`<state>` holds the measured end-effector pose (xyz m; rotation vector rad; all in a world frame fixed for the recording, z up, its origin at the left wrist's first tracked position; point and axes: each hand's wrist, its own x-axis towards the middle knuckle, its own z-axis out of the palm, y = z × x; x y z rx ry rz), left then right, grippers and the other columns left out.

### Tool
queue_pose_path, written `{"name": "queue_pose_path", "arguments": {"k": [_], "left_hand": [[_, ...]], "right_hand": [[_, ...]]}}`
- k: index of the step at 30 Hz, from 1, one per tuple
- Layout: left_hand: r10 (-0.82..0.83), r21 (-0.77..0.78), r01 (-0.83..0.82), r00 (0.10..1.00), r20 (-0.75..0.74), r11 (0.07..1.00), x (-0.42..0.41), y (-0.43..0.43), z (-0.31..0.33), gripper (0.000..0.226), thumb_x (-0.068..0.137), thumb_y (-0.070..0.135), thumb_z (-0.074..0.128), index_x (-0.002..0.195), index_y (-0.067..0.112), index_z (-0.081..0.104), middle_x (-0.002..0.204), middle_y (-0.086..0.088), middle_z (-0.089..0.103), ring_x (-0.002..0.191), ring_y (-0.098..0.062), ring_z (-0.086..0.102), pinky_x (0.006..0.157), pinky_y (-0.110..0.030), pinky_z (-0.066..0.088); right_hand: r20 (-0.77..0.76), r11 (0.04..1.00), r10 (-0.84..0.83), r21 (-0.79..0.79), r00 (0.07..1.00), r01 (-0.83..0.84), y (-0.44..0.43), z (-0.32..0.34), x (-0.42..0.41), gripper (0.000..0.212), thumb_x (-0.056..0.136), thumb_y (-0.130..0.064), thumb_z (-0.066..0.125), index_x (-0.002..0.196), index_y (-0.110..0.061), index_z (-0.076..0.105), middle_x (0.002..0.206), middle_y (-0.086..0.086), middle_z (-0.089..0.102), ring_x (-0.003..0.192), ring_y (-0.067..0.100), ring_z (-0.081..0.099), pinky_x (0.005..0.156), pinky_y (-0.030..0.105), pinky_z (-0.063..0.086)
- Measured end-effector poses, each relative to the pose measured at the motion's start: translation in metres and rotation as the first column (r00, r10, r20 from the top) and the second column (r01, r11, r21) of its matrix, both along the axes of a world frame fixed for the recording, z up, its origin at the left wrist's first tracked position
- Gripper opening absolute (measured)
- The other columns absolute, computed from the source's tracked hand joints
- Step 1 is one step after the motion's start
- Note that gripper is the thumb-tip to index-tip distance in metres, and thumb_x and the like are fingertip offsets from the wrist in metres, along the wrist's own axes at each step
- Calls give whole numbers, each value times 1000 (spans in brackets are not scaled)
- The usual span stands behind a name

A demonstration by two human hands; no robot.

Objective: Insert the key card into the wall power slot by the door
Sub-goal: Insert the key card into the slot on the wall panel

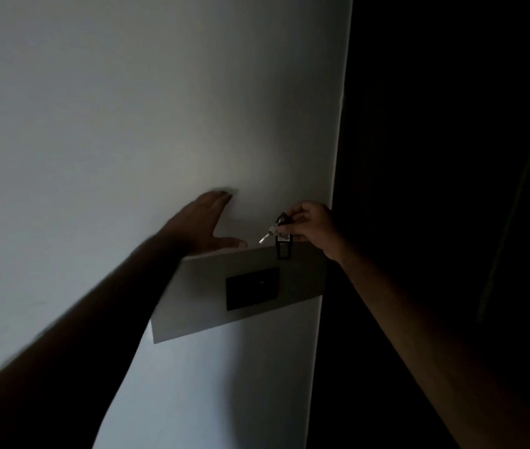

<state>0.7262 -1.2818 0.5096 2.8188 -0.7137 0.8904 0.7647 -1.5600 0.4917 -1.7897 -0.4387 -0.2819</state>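
In dim light my right hand [313, 226] pinches a black key card tag [283, 244] with a metal key [266, 234] dangling from its ring. The tag hangs against the top edge of a grey wall plate [198, 296]. A black rectangular power slot unit [252, 288] sits in the middle of that plate, just below and left of the tag, apart from it. My left hand [207, 223] is open, fingers spread flat on the white wall just above the plate's left part, holding nothing.
The white wall [127, 124] ends in a vertical corner edge [338, 189] right of my right hand. Beyond it lies a dark area where nothing can be made out.
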Motion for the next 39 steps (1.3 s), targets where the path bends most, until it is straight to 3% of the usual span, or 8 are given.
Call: {"name": "queue_pose_path", "arguments": {"k": [3, 7, 12, 19, 25, 30, 34, 39], "left_hand": [[20, 27, -21, 998, 53, 999, 8, 6, 9, 114, 74, 72, 69, 155, 2, 31, 162, -16, 31, 151, -27, 27, 123, -31, 16], [51, 56, -58, 993, 108, 997, 15, 16, 13, 113, 74, 74, 68, 155, 2, 33, 162, -16, 33, 151, -29, 28, 124, -39, 20], [104, 107, -124, 978, 181, 987, 23, 22, 9, 115, 74, 79, 62, 154, 2, 34, 163, -18, 30, 151, -35, 27, 122, -48, 22], [254, 120, -290, 934, 250, 949, 32, 21, 3, 114, 77, 88, 43, 153, 3, 34, 166, -21, 19, 152, -40, 20, 120, -56, 21], [417, 60, -450, 864, 282, 891, 40, 4, -15, 111, 84, 85, 35, 159, 5, 18, 169, -17, 2, 156, -35, 6, 122, -56, 15], [488, 25, -518, 820, 299, 855, 48, -4, -23, 110, 86, 85, 31, 159, 4, 17, 170, -16, 0, 156, -34, 5, 121, -57, 18], [508, 24, -545, 796, 328, 838, 55, -4, -30, 107, 88, 84, 29, 160, 6, 14, 169, -18, -1, 156, -35, 3, 121, -59, 16], [518, 26, -561, 780, 352, 828, 63, -1, -37, 106, 88, 84, 28, 160, 8, 13, 169, -19, -3, 156, -35, -1, 121, -60, 13]], "right_hand": [[20, 1000, 9, 6, 1000, -9, 2, 3, 17, 37, 69, 4, 88, 86, -19, 65, 90, 11, 75, 77, 19, 75, 66, 38, 65], [24, 997, 59, 44, 998, -60, 9, 6, 38, 39, 69, 6, 87, 88, -20, 67, 82, 3, 77, 74, 14, 76, 65, 37, 66], [-30, 982, 188, -24, 982, -189, 20, -9, 54, 35, 70, 6, 87, 87, -19, 70, 75, -1, 78, 71, 12, 76, 59, 30, 63], [-88, 948, 306, -60, 948, -312, 24, -22, 78, 35, 69, 7, 86, 92, -12, 68, 80, 2, 73, 73, 15, 75, 61, 31, 63], [-89, 929, 342, -115, 935, -351, 17, -51, 90, 33, 73, 11, 82, 98, -4, 67, 91, 13, 70, 80, 21, 72, 59, 28, 63], [-40, 934, 335, -118, 941, -337, 18, -75, 102, 39, 69, 11, 85, 82, -21, 67, 83, 6, 71, 70, 11, 70, 52, 23, 58], [56, 941, 311, -161, 949, -299, 21, -91, 111, 46, 64, 9, 88, 79, -29, 66, 79, 0, 72, 67, -2, 68, 59, 20, 59], [3, 929, 351, -127, 936, -348, 21, -108, 121, 47, 67, 14, 84, 81, -27, 66, 74, -6, 73, 70, 4, 70, 58, 28, 61]]}}
